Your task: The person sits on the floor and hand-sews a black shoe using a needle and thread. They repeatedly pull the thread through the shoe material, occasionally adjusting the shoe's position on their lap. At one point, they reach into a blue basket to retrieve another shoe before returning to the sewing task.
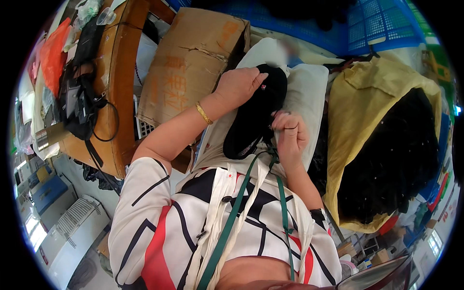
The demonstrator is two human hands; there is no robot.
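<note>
A long black cloth piece (251, 116) with rounded ends and small pink specks lies across my lap, on a white cushion (307, 89). My left hand (239, 87), a gold bracelet at its wrist, is closed in a pinch over the cloth's upper left part. What lies between those fingertips is too small to make out. My right hand (291, 135) is closed at the cloth's right edge, its thumb and forefinger pressed against the black fabric. Below the cloth, a green strap (237, 208) and pale cloth ties hang down my front.
A cardboard box (186, 60) stands at the left beside a wooden table (118, 72) with bags and a black strap. On the right is a yellow sack (355, 111) filled with black pieces (391, 159). Blue plastic baskets (377, 24) stand at the back.
</note>
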